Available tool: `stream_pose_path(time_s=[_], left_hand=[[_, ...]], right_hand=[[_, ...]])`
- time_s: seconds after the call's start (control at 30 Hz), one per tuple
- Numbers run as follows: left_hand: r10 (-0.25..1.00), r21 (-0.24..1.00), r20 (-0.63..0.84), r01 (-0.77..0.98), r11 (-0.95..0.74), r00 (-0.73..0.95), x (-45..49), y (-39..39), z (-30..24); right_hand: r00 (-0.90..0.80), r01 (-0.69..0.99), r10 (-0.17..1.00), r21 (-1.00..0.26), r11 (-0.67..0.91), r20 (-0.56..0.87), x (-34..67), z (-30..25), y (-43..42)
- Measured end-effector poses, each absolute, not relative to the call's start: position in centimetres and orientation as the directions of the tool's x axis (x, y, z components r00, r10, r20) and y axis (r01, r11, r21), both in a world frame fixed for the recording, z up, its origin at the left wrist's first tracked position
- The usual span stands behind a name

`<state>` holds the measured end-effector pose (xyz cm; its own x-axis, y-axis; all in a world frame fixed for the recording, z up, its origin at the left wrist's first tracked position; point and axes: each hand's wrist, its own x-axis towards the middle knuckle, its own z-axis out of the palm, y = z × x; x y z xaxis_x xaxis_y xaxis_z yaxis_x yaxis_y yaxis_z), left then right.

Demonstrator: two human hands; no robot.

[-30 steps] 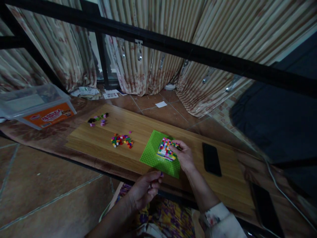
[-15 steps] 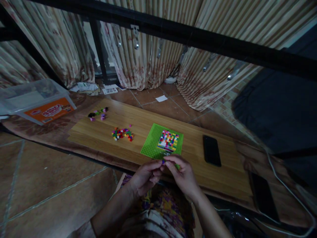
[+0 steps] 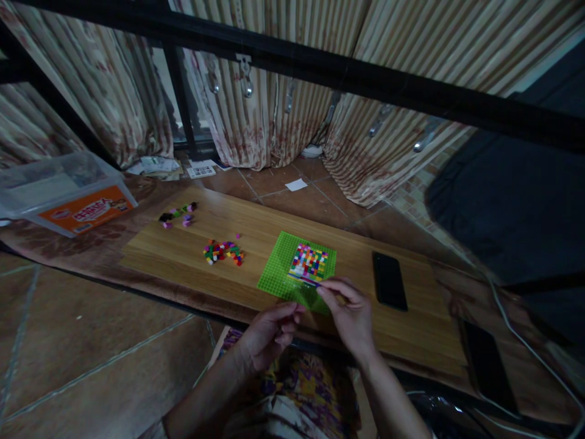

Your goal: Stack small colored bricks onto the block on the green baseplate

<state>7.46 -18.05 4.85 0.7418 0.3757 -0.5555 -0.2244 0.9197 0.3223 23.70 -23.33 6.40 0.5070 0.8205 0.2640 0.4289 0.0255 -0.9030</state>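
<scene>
A green studded baseplate [image 3: 273, 268] lies on the wooden board, bearing a block of many-coloured toy bricks [image 3: 309, 261] in tight rows. My right hand [image 3: 350, 314] reaches over the plate's near right part. Its thumb and forefinger pinch a small purple brick [image 3: 319, 284], largely covered by the fingertips, at the right end of the block's nearest blue-purple row. My left hand [image 3: 273, 332] is in front of the plate's near edge, fingers curled and thumb against forefinger. Whatever they hold, if anything, is too small to make out.
Loose coloured bricks [image 3: 223, 251] are heaped left of the plate. Further left lie several pink, green and black pieces [image 3: 178, 213]. A clear plastic box [image 3: 68, 192] with an orange label stands at the far left. A black phone [image 3: 389, 280] lies right of the plate.
My hands have come apart. The right hand has gone forward with the purple brick onto the block's near right edge, while the left hand has stayed in front, slightly lower.
</scene>
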Motion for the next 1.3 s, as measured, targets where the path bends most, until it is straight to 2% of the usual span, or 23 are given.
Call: stream_pose_path(time_s=[0.13,0.3,0.5,0.6,0.77,0.83,1.3], left_hand=[[0.362,0.302,-0.585,-0.219,0.928,0.726,7.4,-18.0,4.6],[0.358,0.306,-0.6,-0.208,0.929,0.716,7.2,-18.0,4.6],[0.37,0.323,-0.603,-0.207,0.923,0.707,7.0,-17.8,4.3],[0.362,0.308,-0.592,-0.213,0.927,0.72,7.0,-17.8,3.9],[0.363,0.288,-0.593,-0.231,0.929,0.719,7.1,-17.7,3.6],[0.363,0.288,-0.601,-0.23,0.93,0.712,7.1,-17.7,3.6],[0.349,0.273,-0.596,-0.227,0.935,0.723,7.2,-17.9,2.9]], right_hand=[[0.602,0.493,0.724,-0.87,-0.004,0.338,26.5,5.2,-20.6],[0.546,0.554,0.759,-0.832,-0.01,0.354,27.9,4.0,-18.2],[0.551,0.509,0.776,-0.861,-0.02,0.307,28.2,3.3,-17.3],[0.574,0.435,0.773,-0.9,-0.008,0.271,28.3,3.0,-16.9],[0.618,0.1,0.786,-0.994,-0.044,0.028,28.2,2.7,-16.6],[0.612,0.05,0.79,-0.998,-0.047,-0.006,28.1,2.8,-16.5],[0.524,0.159,0.852,-0.984,-0.077,0.018,28.9,3.5,-16.3]])
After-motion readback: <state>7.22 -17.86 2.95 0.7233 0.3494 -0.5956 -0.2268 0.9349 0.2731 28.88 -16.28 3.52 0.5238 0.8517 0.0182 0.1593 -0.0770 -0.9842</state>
